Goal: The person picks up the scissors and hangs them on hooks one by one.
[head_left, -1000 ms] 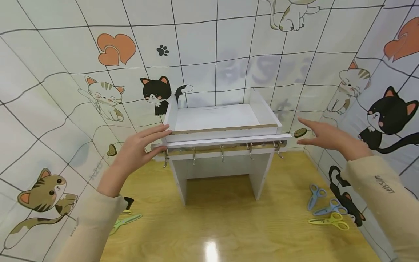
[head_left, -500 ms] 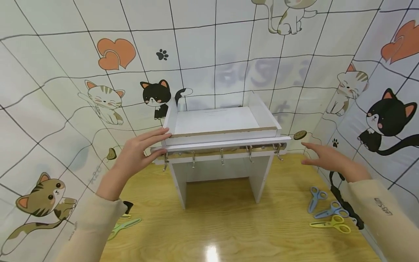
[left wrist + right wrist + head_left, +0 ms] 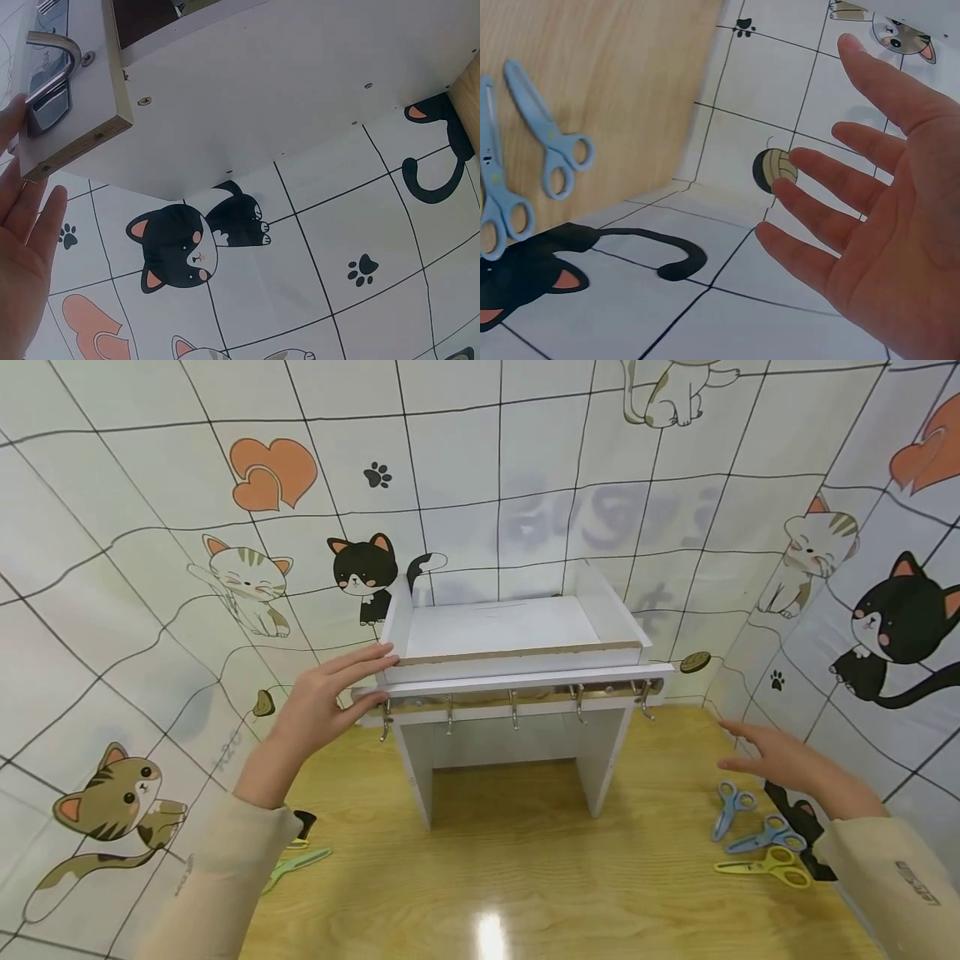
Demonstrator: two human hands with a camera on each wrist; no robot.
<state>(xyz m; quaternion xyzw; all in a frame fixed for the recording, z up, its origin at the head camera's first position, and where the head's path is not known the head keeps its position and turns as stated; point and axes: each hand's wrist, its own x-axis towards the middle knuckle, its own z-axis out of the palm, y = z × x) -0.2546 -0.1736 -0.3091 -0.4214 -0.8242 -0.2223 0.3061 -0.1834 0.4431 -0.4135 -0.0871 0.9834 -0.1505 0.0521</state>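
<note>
A white shelf [image 3: 517, 672] with a tray-like top and two side panels stands against the back wall; a row of several metal hooks [image 3: 514, 708] hangs from its front rail. My left hand [image 3: 313, 710] grips the shelf's left front corner, fingers at the tray's side and thumb on the rail beside the end hook. In the left wrist view, the hand [image 3: 22, 225] lies around the rail's end near a hook [image 3: 60, 67]. My right hand [image 3: 802, 768] hovers off to the right, holding nothing, its fingers spread and apart from the shelf.
Two blue scissors [image 3: 732, 810] and yellow scissors [image 3: 776, 867] lie on the wooden table [image 3: 465, 877] at right, below my right hand. Green scissors [image 3: 300, 864] lie at left, partly behind my sleeve. Cat-patterned sheeting [image 3: 465, 468] covers the walls close around.
My right hand has moved down and outward to the right, away from the shelf's end. The left hand and the shelf stay in place; the head view shifts slightly.
</note>
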